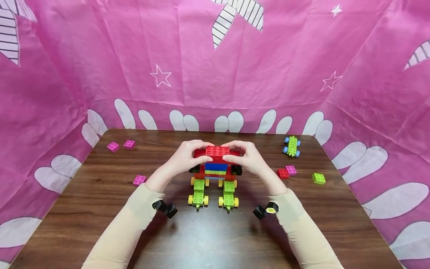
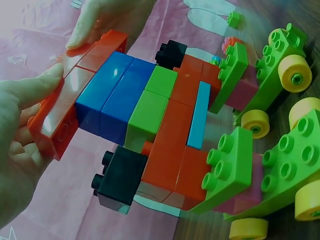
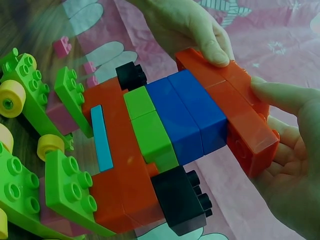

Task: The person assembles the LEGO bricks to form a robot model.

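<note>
A tall figure of toy building bricks stands mid-table, topped by a row of red bricks. My left hand grips this row's left end between thumb and fingers, while my right hand grips the right end. Below the row, the left wrist view shows blue bricks, light green bricks and a wider red section with a thin blue piece. A black brick sticks out on each side. The legs stand on two green wheeled bases with yellow wheels.
Pink bricks lie at the back left, and another pink brick is near my left forearm. To the right are a red brick, a green brick and a green base with blue wheels. Pink cloth surrounds the table.
</note>
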### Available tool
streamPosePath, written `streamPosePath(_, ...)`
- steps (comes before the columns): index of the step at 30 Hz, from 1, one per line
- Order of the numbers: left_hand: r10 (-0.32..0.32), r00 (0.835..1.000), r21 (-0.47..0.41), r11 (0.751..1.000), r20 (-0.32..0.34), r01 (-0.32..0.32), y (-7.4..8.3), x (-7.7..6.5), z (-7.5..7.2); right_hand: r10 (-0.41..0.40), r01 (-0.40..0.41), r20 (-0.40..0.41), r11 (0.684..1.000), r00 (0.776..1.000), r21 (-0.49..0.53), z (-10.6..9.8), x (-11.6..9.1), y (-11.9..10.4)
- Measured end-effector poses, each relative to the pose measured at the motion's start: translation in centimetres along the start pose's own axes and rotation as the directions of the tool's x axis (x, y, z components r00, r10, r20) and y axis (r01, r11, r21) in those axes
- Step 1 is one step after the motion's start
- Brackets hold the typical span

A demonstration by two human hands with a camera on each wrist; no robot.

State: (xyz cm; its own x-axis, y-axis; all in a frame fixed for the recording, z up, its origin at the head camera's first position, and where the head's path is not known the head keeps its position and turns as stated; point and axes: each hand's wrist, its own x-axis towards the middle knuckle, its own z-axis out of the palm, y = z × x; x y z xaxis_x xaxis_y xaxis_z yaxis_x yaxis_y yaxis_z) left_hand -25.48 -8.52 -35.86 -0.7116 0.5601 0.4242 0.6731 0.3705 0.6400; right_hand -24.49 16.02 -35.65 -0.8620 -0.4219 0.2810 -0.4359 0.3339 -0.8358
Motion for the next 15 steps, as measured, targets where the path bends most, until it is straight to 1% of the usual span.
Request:
streamPosePath(6, 0.005, 1.000, -0.004, 1.000, -0.023, -0.005, -0.14, -0.16, 0.16, -0.005, 0.005, 0.001, 1.000, 1.000, 0.010, 0.08, 0.00, 0.07)
streamPosePath(15, 0.020, 0.999, -0.002, 1.000, -0.034, -0.020, -0.23, -0.25, 0.38, -0.001, 0.001, -0.003, 1.000, 1.000, 0.015, 0.07, 0.01, 0.21)
